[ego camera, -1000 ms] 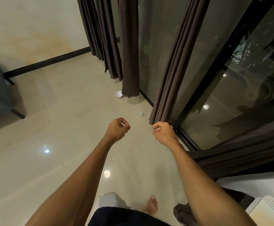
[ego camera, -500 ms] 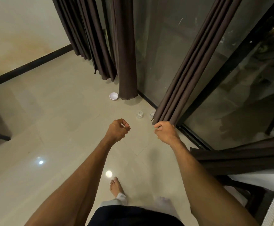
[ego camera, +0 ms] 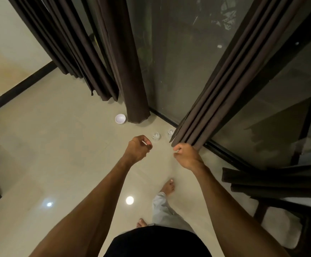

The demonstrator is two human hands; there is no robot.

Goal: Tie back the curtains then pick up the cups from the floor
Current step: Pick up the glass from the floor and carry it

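Beyond both hands (ego camera: 138, 148) (ego camera: 187, 156), perhaps three cups (ego camera: 156, 135)

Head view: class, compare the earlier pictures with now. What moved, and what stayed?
The person stepped forward toward the dark brown curtains; a second clear cup came into view beside the first cup. Left hand and right hand stayed curled. Round white bowl unmoved.

I can read no text, label, brand, number or sign anywhere in my view.
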